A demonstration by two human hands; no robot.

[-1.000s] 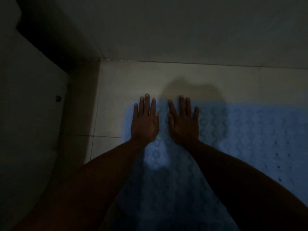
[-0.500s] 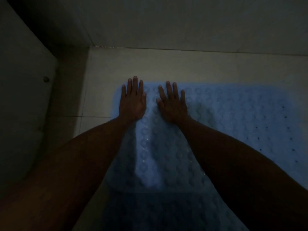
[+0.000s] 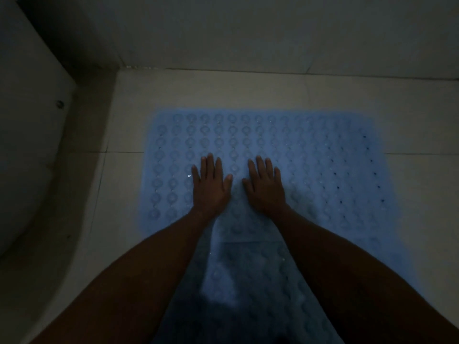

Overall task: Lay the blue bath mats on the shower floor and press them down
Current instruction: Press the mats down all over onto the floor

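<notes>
Palms flat: left hand (image 3: 210, 187) and right hand (image 3: 265, 186) spread on blue mat (image 3: 310, 155); press outward toward edges, seating every sucker

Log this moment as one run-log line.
step: pressing | left hand: flat on blue mat | right hand: flat on mat | second mat: nearer, under arms

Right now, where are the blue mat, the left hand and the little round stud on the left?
blue bath mat (image 3: 310, 150), head view, bare bumpy top surface.
left hand (image 3: 210, 187), head view, back of the hand.
round stud (image 3: 59, 104), head view, its middle, on the pale curved surface.
</notes>
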